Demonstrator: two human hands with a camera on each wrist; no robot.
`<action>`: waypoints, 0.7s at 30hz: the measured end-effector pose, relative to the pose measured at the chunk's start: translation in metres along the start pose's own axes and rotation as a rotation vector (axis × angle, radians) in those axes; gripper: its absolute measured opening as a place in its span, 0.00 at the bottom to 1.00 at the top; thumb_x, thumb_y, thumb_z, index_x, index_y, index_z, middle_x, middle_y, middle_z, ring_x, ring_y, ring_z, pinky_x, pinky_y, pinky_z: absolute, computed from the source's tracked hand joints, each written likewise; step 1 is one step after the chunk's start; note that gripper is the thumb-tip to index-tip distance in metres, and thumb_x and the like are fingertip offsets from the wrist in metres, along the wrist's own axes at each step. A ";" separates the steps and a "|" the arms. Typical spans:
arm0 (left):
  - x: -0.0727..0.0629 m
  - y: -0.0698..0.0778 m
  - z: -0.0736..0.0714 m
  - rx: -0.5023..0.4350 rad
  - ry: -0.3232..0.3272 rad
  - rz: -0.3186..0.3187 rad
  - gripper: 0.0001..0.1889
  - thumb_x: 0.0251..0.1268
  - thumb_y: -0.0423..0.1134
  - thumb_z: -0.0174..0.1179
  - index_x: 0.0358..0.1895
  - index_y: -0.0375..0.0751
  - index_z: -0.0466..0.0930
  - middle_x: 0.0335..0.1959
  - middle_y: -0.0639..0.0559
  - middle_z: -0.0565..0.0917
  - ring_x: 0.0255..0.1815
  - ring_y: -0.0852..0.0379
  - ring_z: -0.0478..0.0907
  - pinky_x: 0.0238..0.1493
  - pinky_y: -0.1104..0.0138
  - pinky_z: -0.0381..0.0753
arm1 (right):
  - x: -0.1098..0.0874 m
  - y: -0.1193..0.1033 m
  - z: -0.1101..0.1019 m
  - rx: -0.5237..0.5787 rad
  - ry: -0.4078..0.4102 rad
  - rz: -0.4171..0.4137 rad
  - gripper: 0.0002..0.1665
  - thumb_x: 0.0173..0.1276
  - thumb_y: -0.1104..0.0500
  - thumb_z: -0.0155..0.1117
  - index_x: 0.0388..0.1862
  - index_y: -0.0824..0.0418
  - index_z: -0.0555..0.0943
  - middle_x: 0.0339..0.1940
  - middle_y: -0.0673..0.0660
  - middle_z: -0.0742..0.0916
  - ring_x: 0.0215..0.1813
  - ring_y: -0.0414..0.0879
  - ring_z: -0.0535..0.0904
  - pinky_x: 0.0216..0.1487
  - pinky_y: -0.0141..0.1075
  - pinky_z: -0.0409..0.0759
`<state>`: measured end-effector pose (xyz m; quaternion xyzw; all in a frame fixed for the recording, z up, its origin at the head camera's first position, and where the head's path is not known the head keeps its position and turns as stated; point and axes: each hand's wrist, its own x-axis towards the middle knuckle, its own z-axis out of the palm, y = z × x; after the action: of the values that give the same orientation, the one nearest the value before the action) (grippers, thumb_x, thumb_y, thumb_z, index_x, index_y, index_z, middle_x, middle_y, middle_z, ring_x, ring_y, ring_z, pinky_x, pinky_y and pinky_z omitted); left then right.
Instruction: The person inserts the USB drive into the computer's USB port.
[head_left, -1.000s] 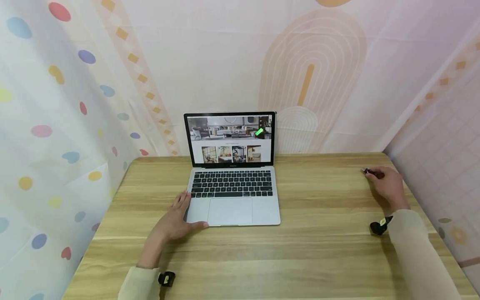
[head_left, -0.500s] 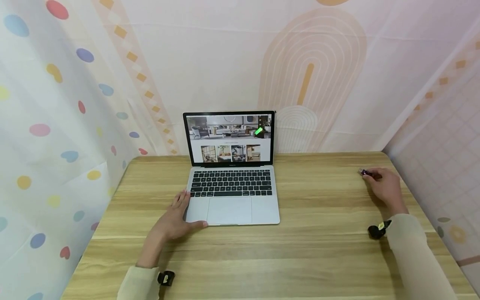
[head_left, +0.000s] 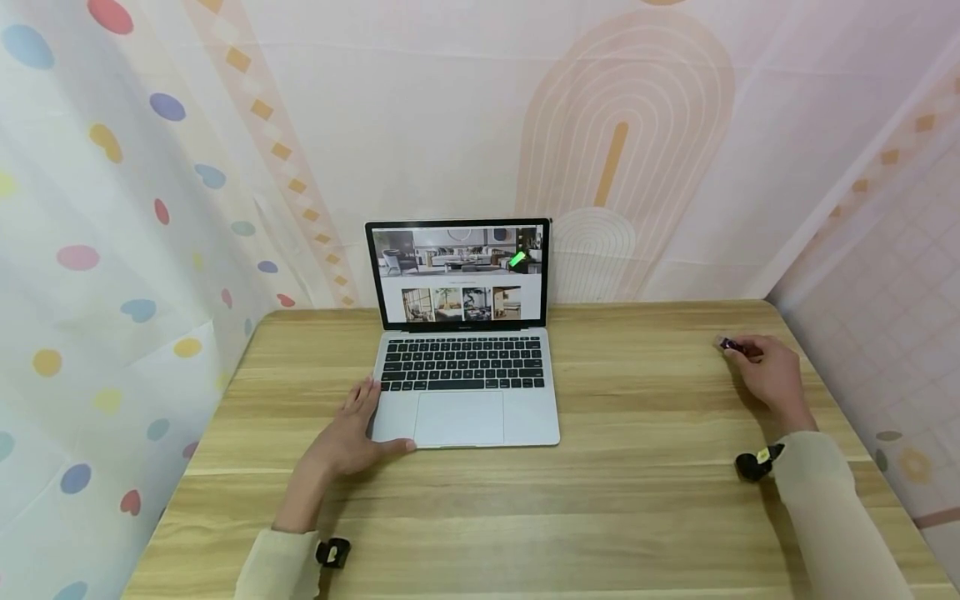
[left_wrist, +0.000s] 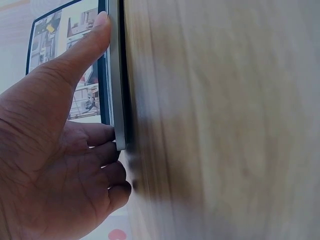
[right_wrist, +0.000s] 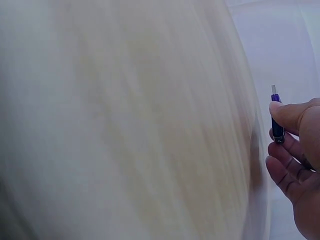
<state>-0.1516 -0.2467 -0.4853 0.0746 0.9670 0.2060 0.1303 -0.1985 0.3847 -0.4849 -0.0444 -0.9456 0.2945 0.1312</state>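
A silver laptop (head_left: 461, 419) stands open on the wooden table, its screen (head_left: 461, 275) lit with pictures of furnished rooms. My left hand (head_left: 347, 435) rests at its front left corner. The thumb lies along the front edge and the other fingers touch the left side; in the left wrist view the fingertips (left_wrist: 117, 172) bend slightly by that corner. Off to the right, my right hand (head_left: 776, 375) pinches a small USB flash drive (right_wrist: 276, 117), dark with a purple part. Its metal plug points away from the thumb and fingers. The laptop's ports do not show clearly.
The wooden table (head_left: 480, 525) has rounded back corners. Patterned curtains (head_left: 450, 125) hang behind and along both sides, with the back one close behind the laptop. A black wrist camera (head_left: 753, 463) is on the right wrist, another wrist camera (head_left: 333, 552) on the left.
My right hand has shifted slightly left with the USB flash drive, then stayed nearly still. The left hand keeps its place at the laptop's corner.
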 end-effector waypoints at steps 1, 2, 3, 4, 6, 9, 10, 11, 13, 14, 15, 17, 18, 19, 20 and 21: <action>0.000 0.000 0.000 -0.001 -0.002 -0.001 0.67 0.53 0.74 0.67 0.83 0.32 0.43 0.85 0.33 0.44 0.85 0.31 0.39 0.80 0.35 0.52 | 0.000 -0.001 0.000 0.000 0.001 -0.004 0.21 0.77 0.59 0.61 0.58 0.76 0.80 0.51 0.75 0.82 0.50 0.67 0.81 0.45 0.40 0.80; 0.000 0.000 0.000 -0.002 -0.003 -0.002 0.67 0.53 0.74 0.67 0.83 0.32 0.43 0.85 0.33 0.44 0.85 0.31 0.39 0.79 0.35 0.53 | -0.001 -0.001 -0.001 0.000 0.000 -0.008 0.22 0.77 0.59 0.61 0.58 0.76 0.80 0.51 0.75 0.82 0.50 0.67 0.81 0.44 0.40 0.80; 0.000 0.000 0.000 -0.003 -0.004 -0.002 0.67 0.53 0.74 0.67 0.83 0.32 0.43 0.85 0.33 0.44 0.85 0.31 0.39 0.79 0.35 0.53 | -0.002 -0.002 -0.001 0.001 -0.001 -0.012 0.22 0.77 0.59 0.61 0.59 0.76 0.79 0.51 0.75 0.82 0.50 0.68 0.81 0.45 0.44 0.81; 0.000 0.000 0.000 -0.003 -0.004 -0.003 0.67 0.53 0.74 0.67 0.83 0.32 0.43 0.85 0.33 0.44 0.85 0.31 0.39 0.79 0.35 0.53 | -0.002 -0.002 0.000 0.003 -0.004 -0.014 0.22 0.78 0.59 0.61 0.59 0.77 0.79 0.51 0.76 0.82 0.50 0.68 0.81 0.46 0.48 0.82; 0.000 0.000 0.000 -0.002 -0.005 -0.004 0.67 0.53 0.74 0.67 0.83 0.32 0.43 0.85 0.33 0.44 0.85 0.31 0.39 0.79 0.35 0.53 | -0.003 -0.002 0.000 0.008 -0.009 -0.011 0.22 0.78 0.58 0.60 0.59 0.76 0.79 0.52 0.75 0.82 0.50 0.68 0.81 0.47 0.52 0.82; 0.000 0.000 0.000 -0.001 -0.007 -0.008 0.67 0.53 0.74 0.67 0.83 0.32 0.43 0.85 0.33 0.43 0.85 0.31 0.39 0.79 0.35 0.53 | -0.004 -0.003 0.001 0.015 -0.021 -0.002 0.23 0.78 0.57 0.60 0.60 0.76 0.79 0.52 0.76 0.82 0.50 0.68 0.81 0.48 0.56 0.82; 0.000 0.000 0.000 -0.001 -0.007 -0.009 0.67 0.53 0.74 0.67 0.83 0.32 0.43 0.85 0.33 0.43 0.85 0.31 0.39 0.79 0.35 0.53 | -0.004 -0.003 0.002 0.017 -0.023 0.001 0.23 0.78 0.57 0.60 0.60 0.76 0.79 0.52 0.76 0.82 0.50 0.68 0.81 0.48 0.56 0.82; 0.000 0.000 0.001 0.000 -0.007 -0.010 0.67 0.53 0.74 0.67 0.83 0.33 0.43 0.85 0.33 0.43 0.85 0.31 0.39 0.79 0.35 0.53 | -0.005 -0.003 0.002 0.016 -0.024 0.002 0.23 0.78 0.57 0.60 0.60 0.76 0.79 0.52 0.76 0.82 0.50 0.68 0.81 0.48 0.56 0.81; 0.000 0.001 0.001 -0.002 -0.004 -0.010 0.67 0.53 0.74 0.67 0.83 0.33 0.43 0.85 0.33 0.44 0.85 0.31 0.39 0.79 0.35 0.53 | -0.005 -0.003 0.003 0.012 -0.026 0.002 0.23 0.78 0.57 0.60 0.60 0.76 0.79 0.52 0.75 0.82 0.49 0.67 0.81 0.47 0.54 0.81; 0.000 0.001 0.000 -0.003 -0.004 -0.009 0.67 0.53 0.74 0.67 0.83 0.33 0.43 0.85 0.33 0.44 0.85 0.31 0.39 0.79 0.35 0.54 | -0.005 -0.003 0.003 0.011 -0.026 0.002 0.23 0.78 0.57 0.60 0.59 0.75 0.79 0.52 0.75 0.82 0.49 0.67 0.81 0.47 0.52 0.81; 0.000 0.001 0.000 -0.005 -0.004 -0.010 0.67 0.53 0.73 0.68 0.83 0.33 0.43 0.85 0.33 0.44 0.85 0.31 0.39 0.79 0.35 0.54 | -0.004 -0.002 0.003 0.006 -0.024 0.000 0.23 0.78 0.56 0.60 0.59 0.75 0.79 0.51 0.75 0.82 0.49 0.67 0.81 0.46 0.50 0.81; -0.001 0.002 0.000 -0.005 -0.005 -0.013 0.67 0.53 0.73 0.68 0.83 0.33 0.43 0.85 0.33 0.44 0.85 0.32 0.39 0.79 0.35 0.53 | -0.004 -0.002 0.003 0.001 -0.024 -0.005 0.23 0.78 0.56 0.61 0.59 0.75 0.80 0.51 0.74 0.83 0.48 0.66 0.82 0.45 0.48 0.80; -0.001 0.002 0.000 -0.007 -0.006 -0.014 0.67 0.53 0.73 0.68 0.83 0.33 0.43 0.85 0.33 0.44 0.85 0.32 0.39 0.79 0.35 0.53 | -0.004 -0.002 0.004 0.001 -0.025 -0.005 0.23 0.77 0.56 0.61 0.59 0.75 0.80 0.51 0.74 0.83 0.48 0.66 0.82 0.45 0.47 0.80; -0.001 0.002 -0.001 -0.007 -0.007 -0.014 0.67 0.53 0.73 0.67 0.83 0.33 0.43 0.85 0.33 0.44 0.85 0.32 0.39 0.79 0.35 0.53 | -0.004 -0.003 0.004 0.001 -0.027 -0.008 0.23 0.77 0.57 0.61 0.59 0.75 0.80 0.51 0.74 0.83 0.49 0.66 0.82 0.45 0.48 0.81; -0.001 0.002 -0.001 -0.008 -0.008 -0.015 0.67 0.53 0.73 0.67 0.83 0.33 0.42 0.85 0.33 0.43 0.85 0.32 0.38 0.79 0.35 0.53 | -0.004 -0.003 0.004 0.002 -0.029 -0.011 0.22 0.77 0.57 0.61 0.59 0.75 0.80 0.51 0.74 0.83 0.49 0.66 0.82 0.46 0.49 0.81; 0.000 0.002 -0.001 -0.008 -0.008 -0.015 0.67 0.53 0.73 0.67 0.83 0.33 0.42 0.85 0.34 0.43 0.85 0.32 0.38 0.79 0.35 0.53 | -0.004 -0.004 0.005 0.004 -0.033 -0.013 0.22 0.78 0.57 0.61 0.59 0.75 0.80 0.51 0.75 0.83 0.49 0.66 0.82 0.46 0.51 0.82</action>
<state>-0.1513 -0.2453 -0.4835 0.0675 0.9662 0.2085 0.1360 -0.1958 0.3785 -0.4874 -0.0331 -0.9472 0.2963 0.1177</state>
